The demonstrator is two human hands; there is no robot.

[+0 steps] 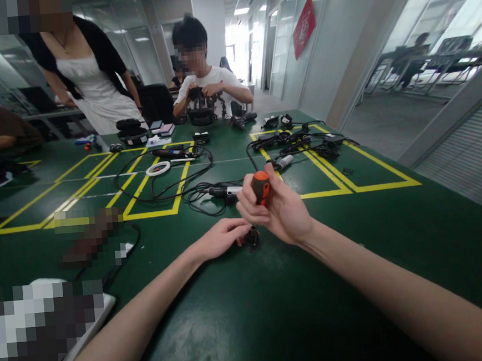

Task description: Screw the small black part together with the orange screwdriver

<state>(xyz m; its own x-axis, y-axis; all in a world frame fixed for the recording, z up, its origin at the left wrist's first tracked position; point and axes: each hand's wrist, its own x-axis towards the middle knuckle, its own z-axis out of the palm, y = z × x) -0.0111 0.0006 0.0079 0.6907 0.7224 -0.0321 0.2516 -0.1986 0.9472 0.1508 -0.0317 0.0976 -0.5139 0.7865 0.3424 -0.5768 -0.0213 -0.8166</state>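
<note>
My right hand (279,208) is wrapped round an orange-and-black screwdriver handle (261,186), held upright with its tip pointing down onto a small black part (253,238) on the green table (353,233). My left hand (222,237) pinches that small black part from the left, its fingertips pressed against it. The screwdriver's shaft is mostly hidden behind my fingers.
Black cables (170,183), a white ring (158,168), black gadgets (300,139) and cases (131,131) lie across the yellow-taped table. A person in a white shirt (212,88) sits at the far side handling a black device; another person stands at far left. A blurred flat object (48,329) lies near left.
</note>
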